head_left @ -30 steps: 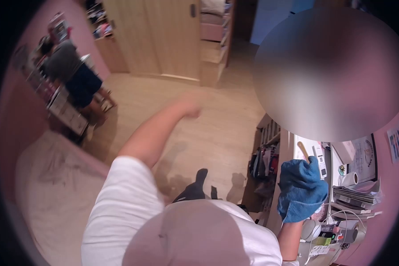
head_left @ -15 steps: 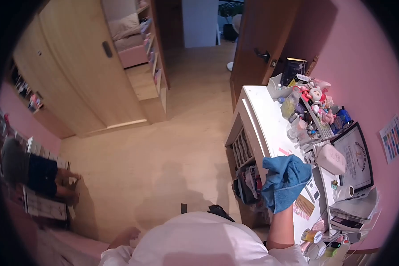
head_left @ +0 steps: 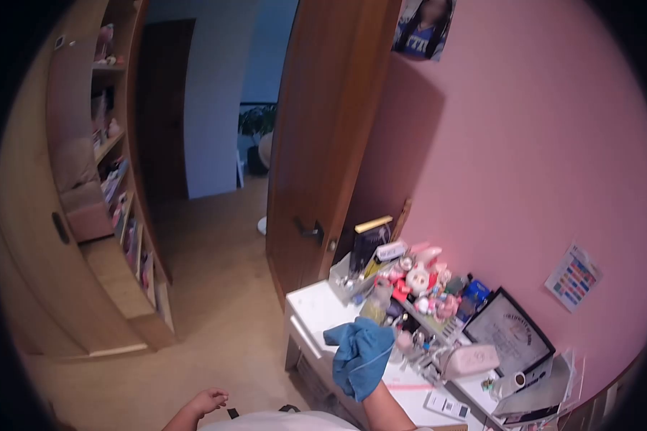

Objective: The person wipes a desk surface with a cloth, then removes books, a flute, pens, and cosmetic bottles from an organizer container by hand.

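A crumpled blue cloth covers my right hand, which holds it up over the white desk. Only the forearm shows below the cloth; the fingers are hidden. Behind it on the desk stand small bottles and containers, with pink plush toys piled on a rack. A pale pink box-like case lies to the right of the cloth. Low at the left, my left hand hangs over the floor, its fingers apart and holding nothing.
A brown door stands open beyond the desk, leading to a darker hallway. A wooden wardrobe and bookshelf line the left side. On the desk, a framed certificate leans near the pink wall.
My view has turned right and lifted, so more of the door and pink wall shows. The cloth, on my right hand, is farther along the desk toward the door. My left hand has come forward.
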The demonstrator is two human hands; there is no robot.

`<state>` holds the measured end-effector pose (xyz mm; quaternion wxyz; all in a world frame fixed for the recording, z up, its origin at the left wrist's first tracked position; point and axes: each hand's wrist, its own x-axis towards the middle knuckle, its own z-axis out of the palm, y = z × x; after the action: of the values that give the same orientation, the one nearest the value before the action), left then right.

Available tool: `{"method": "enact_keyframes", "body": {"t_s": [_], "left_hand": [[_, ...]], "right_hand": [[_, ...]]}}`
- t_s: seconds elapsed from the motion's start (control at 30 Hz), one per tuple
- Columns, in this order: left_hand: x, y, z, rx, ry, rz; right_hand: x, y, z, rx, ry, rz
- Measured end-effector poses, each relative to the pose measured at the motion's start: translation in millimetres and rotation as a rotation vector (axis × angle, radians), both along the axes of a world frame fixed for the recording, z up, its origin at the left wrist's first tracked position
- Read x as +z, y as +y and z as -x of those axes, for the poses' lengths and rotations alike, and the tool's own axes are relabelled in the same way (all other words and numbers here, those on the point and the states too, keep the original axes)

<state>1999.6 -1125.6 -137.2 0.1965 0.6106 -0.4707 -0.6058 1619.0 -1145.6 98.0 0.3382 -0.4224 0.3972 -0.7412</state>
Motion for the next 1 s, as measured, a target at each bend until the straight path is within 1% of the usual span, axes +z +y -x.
{"method": "enact_keyframes", "body": {"t_s": [0.07,0.17,0.2,0.27,0.33,0.4,0.47,0.5,0.53,0.63,0.7,0.73,0.77,0.83,0.9,0.97,1.0], "left_hand": [[4.9,-45.2,11.9,-0.083,-0.033,0.073],[23.4,-99.8,38.1,-0.038,0.013,0.106],[29.2,-115.7,46.4,-0.082,0.037,0.112],[39.1,-145.1,61.0,-0.169,0.082,0.12],[51.4,-174.5,78.0,-0.255,0.118,0.17],[59.2,-206.9,95.7,-0.365,0.119,0.25],[65.3,-242.2,113.9,-0.505,0.084,0.364],[80.0,-256.1,123.1,-0.58,0.066,0.395],[98.8,-270.9,131.9,-0.66,0.045,0.427],[144.0,-305.1,155.7,-0.871,0.028,0.532],[151.2,-328.7,179.0,-1.049,0.037,0.846],[162.2,-336.3,194.0,-1.104,0.058,1.063],[184.7,-342.7,212.2,-1.15,0.083,1.279],[237.7,-347.6,246.6,-1.127,0.054,1.668],[301.8,-350.2,274.7,-0.919,0.163,1.996],[349.0,-354.9,294.3,-0.759,0.005,2.176],[363.5,-359.6,305.2,-0.717,-0.125,2.247]], "right_hand": [[9.7,-25.3,-2.2,0.104,-0.115,-0.046],[11.9,-50.2,3.3,0.241,-0.266,-0.12],[10.4,-56.4,7.1,0.278,-0.301,-0.125],[-0.1,-66.0,15.0,0.193,0.061,-0.087],[-17.3,-71.3,27.4,-0.071,0.849,-0.001],[-25.5,-77.0,31.0,-0.343,1.271,0.041],[-19.6,-71.7,16.8,-0.618,1.328,0.045],[-16.9,-71.7,8.2,-0.758,1.347,0.04],[-15.7,-73.7,0.1,-0.856,1.306,0.012],[-21.7,-94.8,-18.6,-0.93,1.098,-0.103],[-26.7,-109.3,-30.3,-0.925,0.966,-0.165],[-28.6,-114.3,-35.3,-0.923,0.919,-0.184],[-29.5,-118.4,-40.2,-0.924,0.877,-0.197],[-29.0,-122.8,-45.7,-0.923,0.825,-0.212],[-27.6,-124.5,-46.7,-0.919,0.793,-0.217],[-27.6,-122.2,-45.3,-0.908,0.767,-0.22],[-26.9,-120.3,-42.6,-0.902,0.759,-0.216]]}}
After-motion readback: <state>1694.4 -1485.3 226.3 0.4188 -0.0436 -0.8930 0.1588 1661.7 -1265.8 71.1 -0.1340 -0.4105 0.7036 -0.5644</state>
